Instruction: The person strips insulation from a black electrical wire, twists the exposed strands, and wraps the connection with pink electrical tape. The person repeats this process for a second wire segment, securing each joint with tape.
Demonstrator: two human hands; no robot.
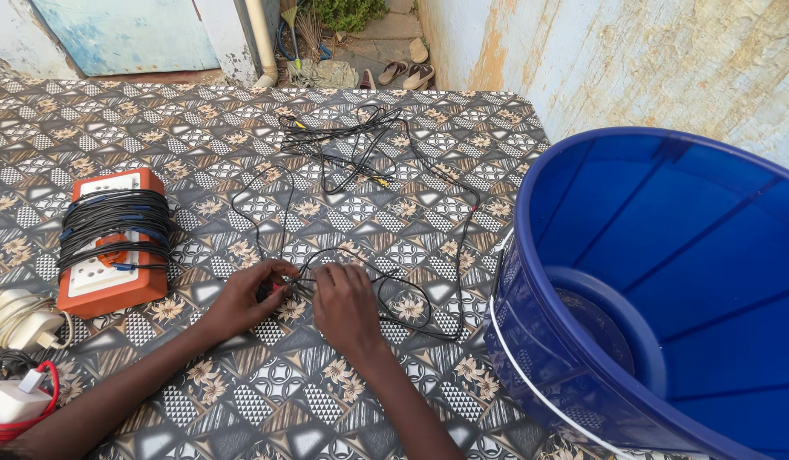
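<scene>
The left hand, low in the middle of the frame, has its fingers curled and pinched around a strand of the tangled black cable, and a small red bit shows at its fingertips. The right hand lies just beside it, palm down, its fingers bent onto the same knot of wire, so both hands grip the cable where they meet. From there the cable runs in loose loops up the centre of the frame to a denser snarl near the upper middle, with small yellow and red plugs showing along it. It all lies on a table covered by a patterned brown, black and white cloth. At the left of the frame sits an orange and white extension block with black cord wound round it. Below it, at the lower left edge, lie a coiled white cable and a white adapter with a red cord. A large blue plastic tub fills the right side of the frame, close to the table's edge.
</scene>
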